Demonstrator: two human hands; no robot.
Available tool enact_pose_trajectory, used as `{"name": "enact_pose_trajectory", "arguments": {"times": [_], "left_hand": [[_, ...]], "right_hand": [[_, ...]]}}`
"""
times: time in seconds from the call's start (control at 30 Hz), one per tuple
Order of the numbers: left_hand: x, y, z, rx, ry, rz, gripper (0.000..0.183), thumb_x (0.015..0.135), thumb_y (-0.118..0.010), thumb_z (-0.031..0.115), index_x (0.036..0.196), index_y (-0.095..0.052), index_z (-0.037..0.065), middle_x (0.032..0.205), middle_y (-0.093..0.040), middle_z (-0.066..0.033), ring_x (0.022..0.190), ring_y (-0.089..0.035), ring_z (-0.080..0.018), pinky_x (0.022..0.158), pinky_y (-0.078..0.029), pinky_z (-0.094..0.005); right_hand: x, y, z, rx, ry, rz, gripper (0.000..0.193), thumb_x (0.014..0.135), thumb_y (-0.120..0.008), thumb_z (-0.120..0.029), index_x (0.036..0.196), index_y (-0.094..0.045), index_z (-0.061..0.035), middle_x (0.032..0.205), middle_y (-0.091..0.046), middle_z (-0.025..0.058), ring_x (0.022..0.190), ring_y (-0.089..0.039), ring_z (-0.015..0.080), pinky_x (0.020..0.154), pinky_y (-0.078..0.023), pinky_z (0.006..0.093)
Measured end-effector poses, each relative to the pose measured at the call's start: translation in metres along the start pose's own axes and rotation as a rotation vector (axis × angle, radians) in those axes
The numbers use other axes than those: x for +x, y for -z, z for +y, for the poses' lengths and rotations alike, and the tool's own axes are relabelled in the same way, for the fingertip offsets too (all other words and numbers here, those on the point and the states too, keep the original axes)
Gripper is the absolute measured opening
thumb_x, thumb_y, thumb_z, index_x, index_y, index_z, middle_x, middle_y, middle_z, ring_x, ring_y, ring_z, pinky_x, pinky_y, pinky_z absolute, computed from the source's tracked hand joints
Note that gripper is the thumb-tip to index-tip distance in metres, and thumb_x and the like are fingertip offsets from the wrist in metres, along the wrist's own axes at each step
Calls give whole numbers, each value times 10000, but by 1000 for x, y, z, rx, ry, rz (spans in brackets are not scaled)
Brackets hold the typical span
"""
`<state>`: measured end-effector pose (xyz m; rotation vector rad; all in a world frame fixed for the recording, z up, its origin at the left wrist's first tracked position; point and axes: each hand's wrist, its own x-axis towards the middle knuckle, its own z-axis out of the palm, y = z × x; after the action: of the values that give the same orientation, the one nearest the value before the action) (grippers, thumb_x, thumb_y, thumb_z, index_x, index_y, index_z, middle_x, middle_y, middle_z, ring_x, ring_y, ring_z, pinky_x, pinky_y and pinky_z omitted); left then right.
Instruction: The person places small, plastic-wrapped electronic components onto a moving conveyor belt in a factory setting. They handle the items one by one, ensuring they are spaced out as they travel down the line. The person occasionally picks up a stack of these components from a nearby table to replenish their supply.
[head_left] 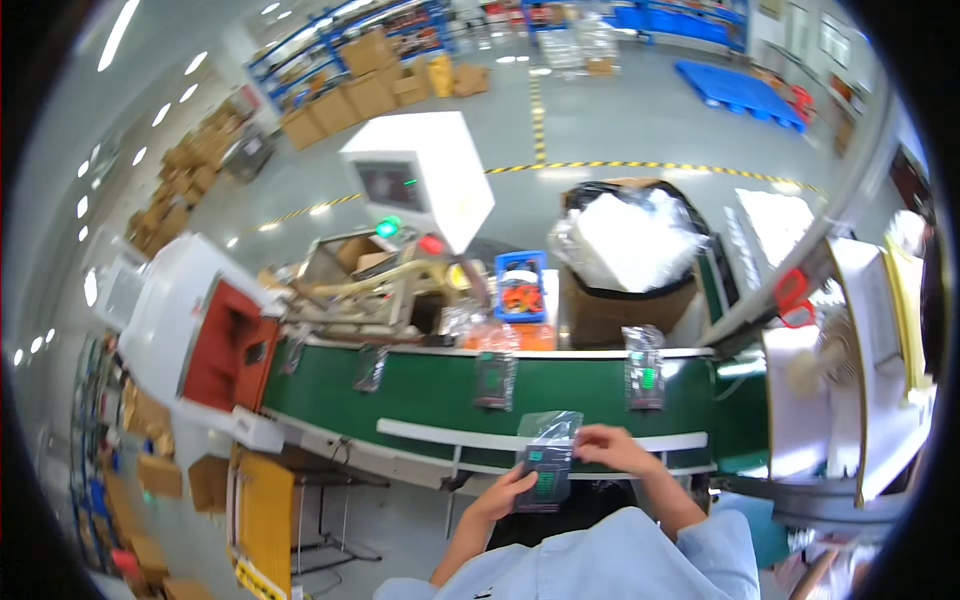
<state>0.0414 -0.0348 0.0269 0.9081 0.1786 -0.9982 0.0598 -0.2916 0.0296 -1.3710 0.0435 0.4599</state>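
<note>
Clear plastic sits in the left hand [503, 494], which I see closed on the lower-left edge of the packet [552, 468]; from there the packet lies toward two o'clock. Its long axis runs nearly six to twelve, tipped toward one. The right hand [614, 449], part-curled, has it toward nine; over my feed I can't tell whether it grips.

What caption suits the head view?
Left hand holding a bagged package, right hand at its edge, beside a green conveyor.
</note>
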Motion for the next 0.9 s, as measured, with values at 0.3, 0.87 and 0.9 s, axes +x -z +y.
{"name": "enact_pose_trajectory", "arguments": {"times": [0.3,0.87,0.9], "left_hand": [[47,-23,-31,124,42,-64,489,906,-504,223,1314,-331,15,1213,-477,-75,1089,-475,-157,937,-379,-312],[60,-27,-26,-24,-329,429,217,905,-477,197,990,-562,16,946,-625,-126,953,-590,-231,826,-475,-380],[54,-22,-28,-26,-304,460,207,900,-480,194,983,-564,24,940,-629,-125,944,-593,-231,819,-476,-376]], "right_hand": [[-40,15,17,162,-82,195,310,828,-627,-171,1081,-603,6,942,-632,58,854,-572,117,785,-449,246],[-53,137,18,-355,119,615,158,781,-617,-131,818,-646,20,741,-620,67,689,-559,133,614,-439,268],[-52,158,18,-405,165,759,156,787,-602,-129,821,-640,18,744,-620,83,689,-568,156,613,-441,280]]}}
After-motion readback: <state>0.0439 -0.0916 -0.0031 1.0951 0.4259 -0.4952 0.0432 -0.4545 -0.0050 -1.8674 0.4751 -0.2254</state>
